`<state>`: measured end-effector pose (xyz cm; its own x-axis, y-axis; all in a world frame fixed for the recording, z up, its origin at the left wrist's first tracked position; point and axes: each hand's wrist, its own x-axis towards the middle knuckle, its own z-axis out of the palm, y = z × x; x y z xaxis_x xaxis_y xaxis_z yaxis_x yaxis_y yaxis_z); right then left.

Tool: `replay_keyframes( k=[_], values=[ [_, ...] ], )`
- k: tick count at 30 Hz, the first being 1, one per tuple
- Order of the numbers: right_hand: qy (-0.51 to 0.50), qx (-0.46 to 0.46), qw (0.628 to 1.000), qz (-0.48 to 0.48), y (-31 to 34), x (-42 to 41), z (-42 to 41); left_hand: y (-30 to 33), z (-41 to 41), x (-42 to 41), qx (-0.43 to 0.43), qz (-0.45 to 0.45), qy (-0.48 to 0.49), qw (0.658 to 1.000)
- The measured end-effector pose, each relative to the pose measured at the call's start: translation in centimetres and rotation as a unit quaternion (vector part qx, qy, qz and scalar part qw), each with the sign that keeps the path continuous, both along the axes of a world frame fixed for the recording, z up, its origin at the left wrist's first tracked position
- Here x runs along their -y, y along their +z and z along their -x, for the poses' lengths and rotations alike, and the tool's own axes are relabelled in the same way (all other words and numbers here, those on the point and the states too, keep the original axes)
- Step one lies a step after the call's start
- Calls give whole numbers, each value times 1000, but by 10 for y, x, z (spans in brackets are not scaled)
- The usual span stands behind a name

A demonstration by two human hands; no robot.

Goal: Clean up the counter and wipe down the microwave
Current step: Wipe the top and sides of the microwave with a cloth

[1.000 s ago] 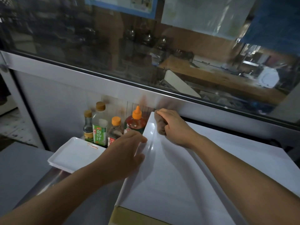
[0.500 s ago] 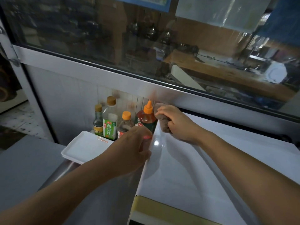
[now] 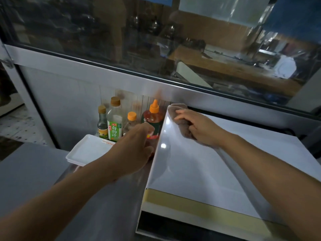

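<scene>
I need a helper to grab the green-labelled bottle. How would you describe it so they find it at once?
Look left of the white microwave, at the row of bottles against the back panel. It is the tall clear bottle, second from left, behind the white trays. Only it has a green label and a cork-coloured cap.

White glossy microwave (image 3: pixel 199 164) on steel counter (image 3: pixel 104 206). Left of it, stacked white rectangular trays (image 3: pixel 86 150); behind trays, four capped sauce bottles (image 3: pixel 114 122) against wall. Brown cloth (image 3: pixel 182 122) on microwave top, rear-left corner, under right hand (image 3: pixel 199 127).
</scene>
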<state>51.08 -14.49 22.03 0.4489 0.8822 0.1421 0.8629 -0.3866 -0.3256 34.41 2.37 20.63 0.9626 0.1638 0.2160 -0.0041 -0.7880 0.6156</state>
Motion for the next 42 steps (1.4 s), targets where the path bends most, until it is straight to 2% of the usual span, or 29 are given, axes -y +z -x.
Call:
replay_keyframes(
  k=[1,3,6,9,13,17,19,22,25,28,31,33,35,37,39,42],
  values=[
    [-28,8,999,-12,0,3,-3,1,-2,5,-1,-2,-3,1000],
    [-52,41,997,40,-1,11,6,1,-7,14,-11,-6,-11,1000],
    [-65,85,994,-13,-8,39,57,-1,-11,23,-27,-27,-37,999],
    [-64,64,995,-45,-19,64,88,-3,-14,27,-32,-65,-55,996],
    [-68,66,995,-8,-17,72,40,0,-15,35,-48,-84,-29,995],
    [-157,67,983,67,-14,73,-12,5,-15,50,-84,-162,29,983],
    [-140,84,985,60,-14,75,-1,7,-16,62,-76,-193,38,977],
    [-46,129,991,1,-22,106,47,5,-21,86,-63,-198,9,978],
    [-14,77,997,-16,-28,148,65,1,-28,111,-56,-186,-16,981],
    [-76,34,996,28,-19,173,22,-2,-35,126,-56,-199,3,978],
    [-176,33,982,59,-9,188,-26,-3,-35,129,-74,-225,23,971],
    [-199,38,977,65,-9,189,-30,0,-35,130,-84,-218,32,972],
    [-174,51,982,61,-11,193,-8,1,-36,134,-98,-206,46,973],
    [-98,73,992,25,-14,211,29,2,-38,139,-104,-206,65,971],
    [-36,76,996,30,-20,242,57,2,-40,147,-97,-207,86,970],
    [-63,54,996,29,-18,281,48,-2,-38,168,-56,-195,79,976]
  ],
)
